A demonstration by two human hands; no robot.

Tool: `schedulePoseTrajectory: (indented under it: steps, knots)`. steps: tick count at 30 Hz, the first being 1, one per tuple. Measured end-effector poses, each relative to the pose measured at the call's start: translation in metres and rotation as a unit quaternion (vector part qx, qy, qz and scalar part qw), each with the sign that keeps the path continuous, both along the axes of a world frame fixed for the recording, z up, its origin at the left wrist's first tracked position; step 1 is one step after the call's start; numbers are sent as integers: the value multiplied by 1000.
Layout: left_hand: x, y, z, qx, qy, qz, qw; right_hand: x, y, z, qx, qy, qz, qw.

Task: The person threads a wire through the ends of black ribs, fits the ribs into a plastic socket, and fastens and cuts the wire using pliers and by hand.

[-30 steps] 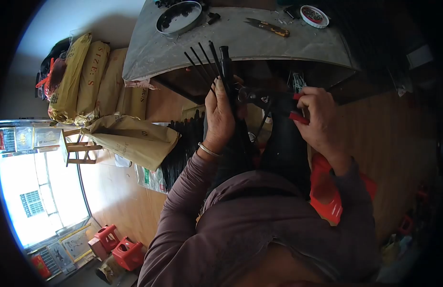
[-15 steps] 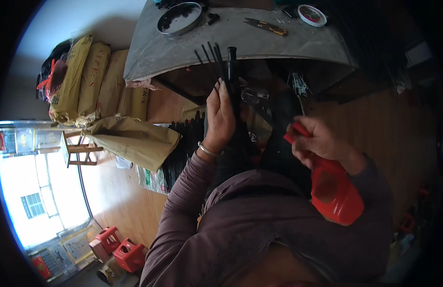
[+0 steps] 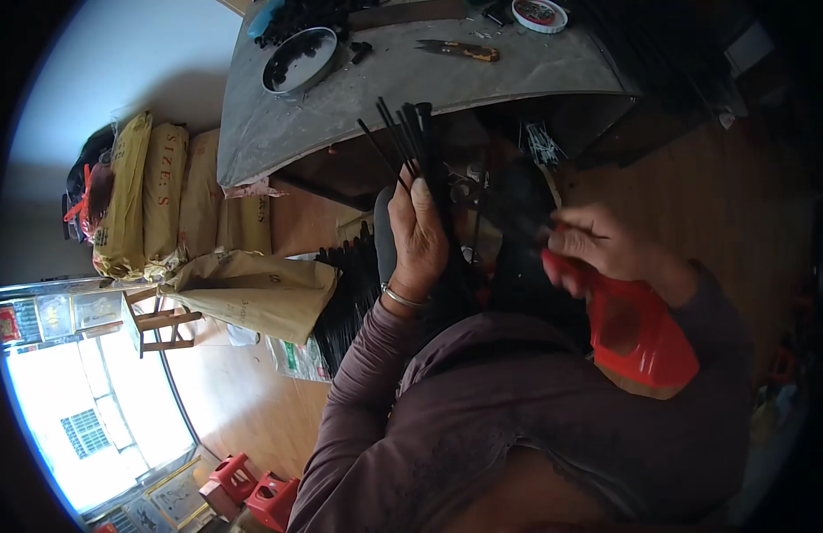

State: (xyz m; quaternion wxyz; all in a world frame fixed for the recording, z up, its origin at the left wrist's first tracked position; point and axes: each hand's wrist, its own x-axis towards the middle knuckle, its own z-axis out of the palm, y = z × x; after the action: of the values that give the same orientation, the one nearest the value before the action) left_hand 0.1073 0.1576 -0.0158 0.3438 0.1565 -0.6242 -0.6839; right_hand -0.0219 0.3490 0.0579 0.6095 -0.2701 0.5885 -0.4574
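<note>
My left hand (image 3: 418, 233) is closed round a bunch of thin black rods (image 3: 395, 129), their tips pointing up toward the bench edge. A thicker black rod with a flared end (image 3: 423, 109) stands beside them. To the right, over my lap, my right hand (image 3: 598, 242) is blurred, its fingers curled in a pinch. Something dark shows at those fingertips, too smeared to name. Just below that hand and partly behind it is a red plastic object with an opening (image 3: 647, 346). Whether the fingers touch it, I cannot tell.
The grey bench (image 3: 367, 102) carries a round dish of black parts (image 3: 299, 60), thread snips (image 3: 459, 50) and a white lid (image 3: 540, 14). Thin metal pins (image 3: 540, 144) hang below its edge. Sacks (image 3: 167, 191), a wooden stool (image 3: 163, 322) and black rods (image 3: 339, 306) stand left.
My right hand has risen slightly and moved right relative to the red plastic, and is more blurred. My left hand keeps hold of the rods, now tilted a little. The whole view has turned.
</note>
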Motion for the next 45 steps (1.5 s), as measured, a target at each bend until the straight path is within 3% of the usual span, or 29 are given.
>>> schedulePoseTrajectory:
  steps: [1,2,4,6,7,8,9,10,12,13,15,19,20,21,22,24,25,26,28,33,34,35,36,38,40,41,42,44,45]
  knots:
    - [1,-1,-3,-61,-12,13,998,3,3,-9,-9,-137,22,990]
    - [3,1,-3,-60,-14,10,998,6,6,-17,-9,-138,18,990]
    - [1,6,0,-13,-13,16,1000,9,11,-29,-25,-495,46,867]
    - [0,9,9,-10,-28,13,999,-1,4,-27,-1,-430,105,897]
    - [1,10,12,-6,-45,14,999,-1,2,-18,-19,-127,117,985]
    - [2,10,10,-5,-47,15,999,-1,0,-13,-36,190,117,974]
    - [1,8,7,46,-29,18,998,-5,-1,-24,-179,276,71,942]
    - [0,5,6,98,-8,24,995,-6,-2,-16,-179,277,77,941]
    - [-1,4,13,86,-10,38,995,-4,-2,9,-31,72,11,997]
    - [0,5,16,72,-15,45,996,-2,1,2,-29,70,14,997]
    - [1,6,20,48,-28,36,998,-1,12,-23,-24,-332,46,942]
    - [2,8,16,58,-7,10,998,-8,11,-30,-30,-337,125,933]
    - [2,9,16,60,-9,10,998,-7,2,-5,20,-48,145,988]
    - [1,10,16,69,-7,18,997,-7,-3,8,68,247,153,954]
    - [1,10,16,77,-4,27,997,-10,-4,8,68,248,156,954]
    - [3,6,13,74,4,22,997,-17,-2,3,-135,353,84,922]
    - [3,5,11,70,11,12,997,-11,3,2,-61,120,-4,991]
    - [4,7,13,71,9,12,997,-7,5,-1,-60,118,-4,991]
    - [1,10,20,55,-6,45,997,0,11,-12,4,-226,-7,974]
    - [3,10,14,35,-13,16,999,-3,10,-38,-64,-489,101,864]
    - [5,11,13,31,-19,38,999,-4,4,-15,-9,-156,141,978]
    - [5,10,10,32,-19,42,998,-6,0,-2,46,198,167,965]
    - [4,8,5,26,-13,40,999,-5,-1,0,45,200,170,964]
    - [2,3,4,20,-7,37,999,2,0,1,-82,430,41,898]
    - [4,2,6,-29,-25,49,998,11,2,-3,-60,388,63,918]
    - [6,2,8,-31,-28,44,998,16,1,-4,8,62,67,996]
    - [8,3,12,15,-21,4,1000,18,1,-5,71,-270,63,958]
    - [9,5,18,60,-17,-38,997,12,-1,-1,48,-303,69,949]
    - [7,8,21,-33,-34,13,999,9,-5,10,43,-204,76,975]
